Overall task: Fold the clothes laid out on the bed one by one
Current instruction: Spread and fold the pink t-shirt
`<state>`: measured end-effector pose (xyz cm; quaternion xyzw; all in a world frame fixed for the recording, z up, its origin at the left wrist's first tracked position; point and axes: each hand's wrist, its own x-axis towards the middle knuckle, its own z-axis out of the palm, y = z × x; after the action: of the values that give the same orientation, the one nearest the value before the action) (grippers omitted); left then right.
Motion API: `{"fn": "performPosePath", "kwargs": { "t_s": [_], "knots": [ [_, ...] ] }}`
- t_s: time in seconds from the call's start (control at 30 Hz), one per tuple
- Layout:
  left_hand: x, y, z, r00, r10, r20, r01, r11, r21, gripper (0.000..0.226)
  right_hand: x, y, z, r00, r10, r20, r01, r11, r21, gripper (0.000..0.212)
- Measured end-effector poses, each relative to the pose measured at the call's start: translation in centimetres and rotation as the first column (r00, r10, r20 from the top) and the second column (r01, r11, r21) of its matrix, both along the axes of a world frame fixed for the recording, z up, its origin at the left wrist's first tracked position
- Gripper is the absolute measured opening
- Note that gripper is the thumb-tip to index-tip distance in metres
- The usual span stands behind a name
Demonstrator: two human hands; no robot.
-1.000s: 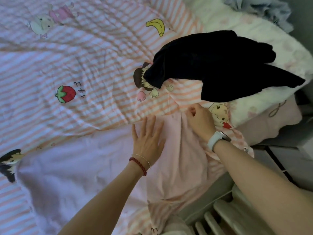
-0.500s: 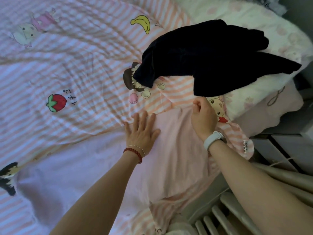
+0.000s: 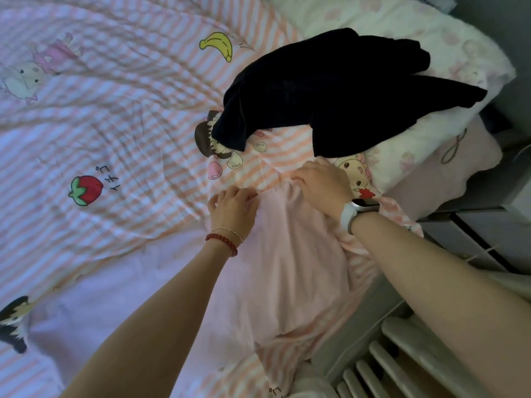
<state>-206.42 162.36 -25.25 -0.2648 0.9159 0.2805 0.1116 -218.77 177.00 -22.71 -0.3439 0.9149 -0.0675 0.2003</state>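
A pale pink garment lies flat on the striped bed cover, near the bed's right edge. My left hand, with a red bead bracelet, has its fingers curled on the garment's far left corner and pinches the cloth. My right hand, with a white watch, grips the far right corner, where the fabric bunches under the fingers. A black garment lies crumpled just beyond both hands, partly on a pillow.
A white floral pillow sits at the back right. A lilac-white cloth spreads at the near left. Beyond the bed's right edge are a white radiator and a grey cabinet.
My left hand went from lying flat on the pink garment to curling its fingers at the top edge. My right hand shifted slightly along the same edge, still gripping.
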Motion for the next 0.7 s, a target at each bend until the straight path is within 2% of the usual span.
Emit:
{"fn": "performPosePath", "kwargs": {
  "t_s": [0.13,0.33,0.4,0.47,0.57,0.63,0.7],
  "knots": [
    [-0.3,-0.3,-0.1,0.999,0.034,-0.017,-0.034,0.999,0.013,0.022,-0.8,0.6,0.5,0.999,0.008,-0.041,-0.007,0.999,0.034,0.023],
    [-0.8,-0.1,-0.2,0.995,0.092,0.041,-0.093,0.996,0.016,0.017,-0.3,1.3,0.3,0.956,-0.255,-0.143,0.257,0.967,-0.005,0.018],
    [-1.1,-0.2,-0.2,0.994,0.088,0.069,-0.089,0.996,0.011,0.017,0.2,1.5,0.5,0.921,-0.384,-0.062,0.375,0.919,-0.121,0.02],
    [-1.2,-0.2,0.1,0.992,0.088,0.086,-0.089,0.996,0.015,0.017,1.2,2.3,1.1,0.871,-0.481,0.101,0.49,0.829,-0.27,0.021],
    [-1.4,0.1,0.7,0.995,0.072,0.067,-0.074,0.997,0.031,0.019,4.4,4.8,1.8,0.822,-0.534,0.199,0.565,0.72,-0.403,0.019],
    [-1.5,0.6,1.0,0.999,0.003,0.034,-0.004,1.0,0.03,0.025,7.1,7.0,1.4,0.799,-0.563,0.211,0.595,0.687,-0.418,0.016],
    [-1.7,1.5,1.2,0.996,-0.087,-0.01,0.087,0.996,0.022,0.035,9.6,8.9,0.5,0.742,-0.619,0.257,0.668,0.651,-0.36,0.014]
  ]
}}
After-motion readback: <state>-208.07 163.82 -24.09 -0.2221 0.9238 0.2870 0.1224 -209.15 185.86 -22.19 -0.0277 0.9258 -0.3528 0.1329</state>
